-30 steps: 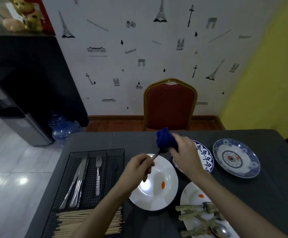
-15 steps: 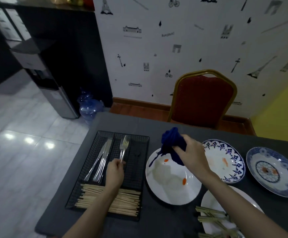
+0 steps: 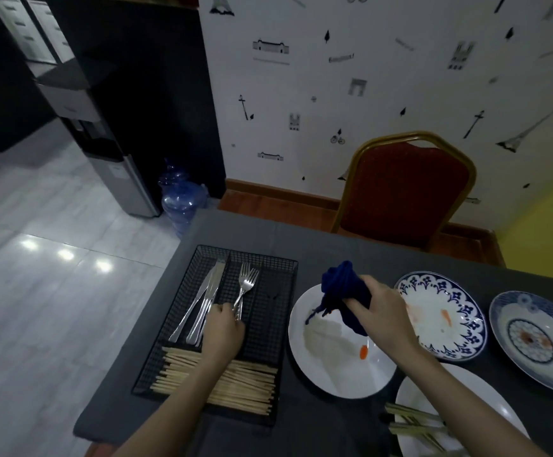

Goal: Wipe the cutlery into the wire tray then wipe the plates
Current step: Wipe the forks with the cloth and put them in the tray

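My left hand was down inside the wire tray, with my fingers curled round the handle end of a fork; that fork lay in the middle slot, touching another fork, and I could not tell if I had let go of it yet. Two knives lay in the slot beside them, and a row of chopsticks lay across the near end of the tray. My right hand was squeezed tight on the blue cloth, and it hung over the white plate, which had an orange smear on it.

I thought the good way to do this step was to lay the fork flat with its prongs pointing the same way as the other one; then open my fingers gently so it did not clatter or bump the knives; then lift my hand straight up.

More cutlery waited on the near plate by my right arm, so I judged the wiping was not done; the two patterned plates, the wide one and the far one, looked dirty too.
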The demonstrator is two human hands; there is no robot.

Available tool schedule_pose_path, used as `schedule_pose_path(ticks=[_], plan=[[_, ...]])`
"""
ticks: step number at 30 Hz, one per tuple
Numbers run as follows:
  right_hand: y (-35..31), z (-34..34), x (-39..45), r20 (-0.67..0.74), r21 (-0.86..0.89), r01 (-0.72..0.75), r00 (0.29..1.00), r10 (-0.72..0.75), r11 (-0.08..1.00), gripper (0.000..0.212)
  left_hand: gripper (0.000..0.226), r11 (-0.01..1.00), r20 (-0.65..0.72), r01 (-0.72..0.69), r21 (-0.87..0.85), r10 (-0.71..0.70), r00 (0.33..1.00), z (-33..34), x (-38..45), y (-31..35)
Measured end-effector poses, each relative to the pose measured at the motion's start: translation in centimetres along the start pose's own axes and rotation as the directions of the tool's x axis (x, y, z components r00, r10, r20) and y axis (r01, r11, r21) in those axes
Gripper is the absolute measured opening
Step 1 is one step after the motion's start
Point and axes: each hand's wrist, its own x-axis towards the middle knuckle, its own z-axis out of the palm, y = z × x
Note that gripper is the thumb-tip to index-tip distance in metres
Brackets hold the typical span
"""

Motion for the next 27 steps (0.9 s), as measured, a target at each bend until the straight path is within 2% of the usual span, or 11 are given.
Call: schedule_pose_path(ticks=[4, 8, 11, 15, 18, 21, 24, 27], plan=[[1.0, -0.7, -1.7, -0.026, -0.004, -0.029, 0.999, 0.029, 1.000, 0.022, 0.016, 0.982, 0.001, -0.187, 0.006, 0.187, 0.982, -0.1, -0.1, 3.1], [3.1, -2.7, -4.0, -0.095, -0.042, -0.067, 0.993, 0.063, 0.997, 0.031, 0.016, 0.896, 0.075, -0.431, -0.103, 0.439, 0.895, 1.1, -1.5, 9.5], [4.9, -5.3, -6.4, -0.177, -0.037, -0.135, 0.976, 0.126, 0.990, 0.032, 0.020, 0.795, 0.133, -0.579, -0.181, 0.603, 0.787, 3.0, -3.9, 14.4], [7.6, -9.1, -10.8, -0.276, 0.027, -0.281, 0.920, 0.277, 0.959, 0.033, 0.020, 0.633, 0.250, -0.740, -0.228, 0.772, 0.584, 6.5, -7.9, 19.1], [9.9, -11.5, -14.7, -0.302, 0.086, -0.408, 0.859, 0.414, 0.909, 0.035, 0.025, 0.532, 0.438, -0.835, -0.144, 0.790, 0.428, 9.5, -10.4, 20.7], [11.3, -13.0, -18.1, -0.337, 0.092, -0.506, 0.795, 0.505, 0.858, 0.030, 0.029, 0.407, 0.647, -0.914, -0.007, 0.699, 0.306, 12.1, -11.5, 21.2], [12.0, -13.7, -20.6, -0.363, 0.086, -0.569, 0.747, 0.557, 0.818, 0.027, 0.029, 0.294, 0.727, -0.950, 0.103, 0.630, 0.273, 13.6, -12.1, 21.4], [12.5, -13.9, -22.3, -0.373, 0.101, -0.601, 0.716, 0.590, 0.793, 0.025, 0.027, 0.243, 0.730, -0.955, 0.172, 0.619, 0.289, 14.4, -12.4, 21.6]])
